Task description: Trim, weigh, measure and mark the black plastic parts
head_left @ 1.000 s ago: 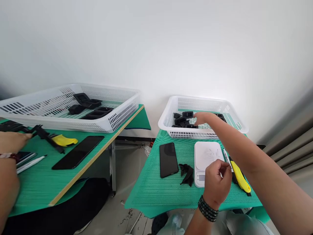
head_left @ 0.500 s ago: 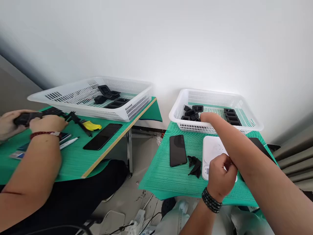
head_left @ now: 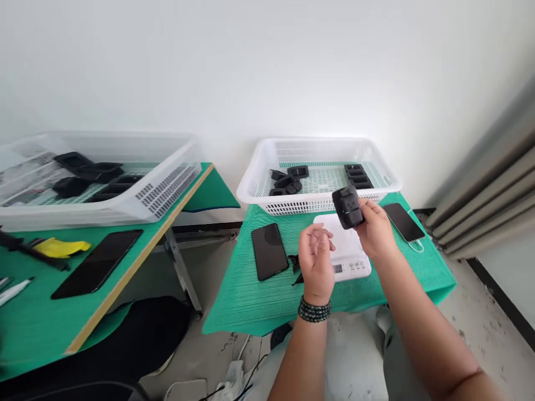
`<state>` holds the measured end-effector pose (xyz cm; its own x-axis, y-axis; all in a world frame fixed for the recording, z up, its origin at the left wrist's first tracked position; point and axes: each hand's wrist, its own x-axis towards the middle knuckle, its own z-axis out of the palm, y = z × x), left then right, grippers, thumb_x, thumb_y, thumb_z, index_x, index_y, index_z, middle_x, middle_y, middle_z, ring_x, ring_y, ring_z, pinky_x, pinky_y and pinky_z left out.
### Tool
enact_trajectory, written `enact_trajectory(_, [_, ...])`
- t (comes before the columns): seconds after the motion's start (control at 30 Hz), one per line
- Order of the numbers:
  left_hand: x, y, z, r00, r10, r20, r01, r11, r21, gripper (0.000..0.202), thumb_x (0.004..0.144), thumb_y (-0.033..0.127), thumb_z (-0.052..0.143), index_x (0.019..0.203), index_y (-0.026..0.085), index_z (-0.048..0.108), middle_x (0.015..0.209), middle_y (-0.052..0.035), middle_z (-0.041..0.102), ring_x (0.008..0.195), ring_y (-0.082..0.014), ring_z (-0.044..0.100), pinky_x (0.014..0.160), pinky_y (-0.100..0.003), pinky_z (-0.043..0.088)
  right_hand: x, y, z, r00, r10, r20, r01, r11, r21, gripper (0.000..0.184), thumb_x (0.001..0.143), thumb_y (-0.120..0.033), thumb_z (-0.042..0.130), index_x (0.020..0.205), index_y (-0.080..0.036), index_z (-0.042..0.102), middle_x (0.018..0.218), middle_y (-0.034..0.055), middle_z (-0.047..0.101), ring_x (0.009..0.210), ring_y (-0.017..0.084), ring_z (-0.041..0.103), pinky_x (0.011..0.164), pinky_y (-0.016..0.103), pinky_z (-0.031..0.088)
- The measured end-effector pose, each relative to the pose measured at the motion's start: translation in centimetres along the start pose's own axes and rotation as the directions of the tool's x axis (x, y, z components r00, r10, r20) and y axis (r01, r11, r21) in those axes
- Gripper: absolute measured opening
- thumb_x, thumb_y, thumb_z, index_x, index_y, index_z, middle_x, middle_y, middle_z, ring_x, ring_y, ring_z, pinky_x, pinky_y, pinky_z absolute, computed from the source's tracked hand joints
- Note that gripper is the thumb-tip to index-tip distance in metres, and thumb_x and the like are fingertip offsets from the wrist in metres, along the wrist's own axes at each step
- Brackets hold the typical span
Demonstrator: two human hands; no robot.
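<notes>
Black part [head_left: 346, 208], right hand [head_left: 376, 229] gripping it, left hand [head_left: 317, 266] half-curled

A black part [head_left: 348, 208] is held by the right hand [head_left: 376, 231] near the white scale [head_left: 348, 246], with the left hand [head_left: 316, 270] half-curled alongside.

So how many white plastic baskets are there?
2: the left basket is on the left table, running past the picture's edge; the right basket is on the right table, beyond the scale. No others show.
</notes>
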<state>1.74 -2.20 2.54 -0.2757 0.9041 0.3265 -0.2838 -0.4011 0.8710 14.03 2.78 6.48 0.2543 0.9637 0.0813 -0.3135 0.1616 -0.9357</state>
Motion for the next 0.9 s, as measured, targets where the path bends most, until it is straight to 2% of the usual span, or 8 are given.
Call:
enact_trajectory(0.1, [-0.2,-0.6,0.2,0.989,-0.005,0.146,0.007,1.000,-0.009,0.044,0.093,0.057,0.068,0.120,0.022,0.062,0.095,-0.0036,0.064,0.072,-0.0118,0.060,0.065,-0.025,0.053,-4.4,1.3,-1.7,0.985,0.159,-0.064,-0.151,0.982,0.115,0.043,0.063,-0.054,0.087,0.075,-0.021,0.062,0.068,-0.0039,0.054,0.063,0.012,0.045,0.057,0.024,0.041])
enact_trajectory(0.17, [-0.5,-1.0,0.3,0.969,-0.050,0.240,0.046,0.999,0.020,0.048,0.090,0.055,0.074,0.124,0.023,0.062,0.101,-0.0047,0.065,0.079,-0.0132,0.063,0.069,-0.025,0.055,-5.8,1.6,-2.2,0.981,0.182,-0.069,-0.172,0.976,0.134,0.044,0.061,-0.054,0.089,0.073,-0.020,0.064,0.065,-0.0046,0.054,0.062,0.011,0.045,0.058,0.024,0.040])
enact_trajectory(0.23, [-0.9,-1.3,0.3,0.955,-0.076,0.286,0.061,0.996,0.062,0.049,0.088,0.052,0.078,0.125,0.023,0.063,0.105,-0.0054,0.066,0.083,-0.0136,0.065,0.073,-0.026,0.058,-6.3,1.5,-2.8,0.982,0.176,-0.065,-0.167,0.977,0.132,0.043,0.061,-0.054,0.090,0.072,-0.020,0.066,0.063,-0.0049,0.054,0.061,0.010,0.045,0.058,0.024,0.039])
enact_trajectory(0.37, [-1.2,-1.3,-0.3,0.952,-0.090,0.292,0.052,0.989,0.138,0.047,0.088,0.047,0.078,0.126,0.023,0.067,0.107,-0.0070,0.071,0.090,-0.0160,0.070,0.078,-0.028,0.061,-6.1,1.3,-4.2,0.987,0.158,0.019,-0.159,0.983,0.091,0.040,0.066,-0.055,0.088,0.074,-0.019,0.070,0.065,-0.0033,0.058,0.060,0.011,0.047,0.058,0.025,0.040])
enact_trajectory(0.53, [-1.0,-1.7,-0.8,0.958,-0.099,0.269,0.055,0.985,0.163,0.044,0.089,0.048,0.077,0.123,0.021,0.072,0.106,-0.0095,0.076,0.092,-0.0195,0.073,0.077,-0.029,0.062,-5.7,2.0,-5.3,0.995,0.039,0.087,-0.038,0.999,-0.009,0.035,0.077,-0.054,0.081,0.080,-0.020,0.074,0.069,-0.0008,0.063,0.062,0.013,0.052,0.058,0.027,0.044])
enact_trajectory(0.67, [-1.1,-2.3,-0.2,0.963,-0.099,0.251,0.053,0.981,0.185,0.046,0.089,0.050,0.076,0.124,0.021,0.072,0.111,-0.0111,0.076,0.096,-0.0219,0.074,0.082,-0.033,0.063,-5.6,2.8,-5.7,0.995,-0.024,0.094,0.032,0.996,-0.082,0.030,0.082,-0.050,0.077,0.084,-0.020,0.074,0.073,0.0005,0.065,0.064,0.013,0.056,0.059,0.027,0.045])
enact_trajectory(0.77, [-1.2,-2.7,0.4,0.965,-0.066,0.252,0.007,0.974,0.228,0.047,0.092,0.053,0.071,0.125,0.020,0.072,0.113,-0.0119,0.075,0.098,-0.0224,0.073,0.084,-0.034,0.062,-6.2,3.2,-6.2,0.992,-0.043,0.117,0.059,0.989,-0.133,0.026,0.085,-0.046,0.074,0.088,-0.020,0.074,0.072,-0.0001,0.063,0.064,0.014,0.055,0.061,0.028,0.046])
enact_trajectory(0.9, [-1.1,-2.9,1.1,0.963,-0.027,0.269,-0.039,0.971,0.235,0.050,0.097,0.056,0.063,0.132,0.020,0.066,0.109,-0.0101,0.072,0.083,-0.0167,0.069,0.074,-0.030,0.060,-5.8,2.3,-6.1,0.983,-0.124,0.137,0.152,0.965,-0.213,0.018,0.087,-0.039,0.072,0.085,-0.021,0.069,0.073,0.0003,0.063,0.067,0.016,0.056,0.066,0.031,0.048])
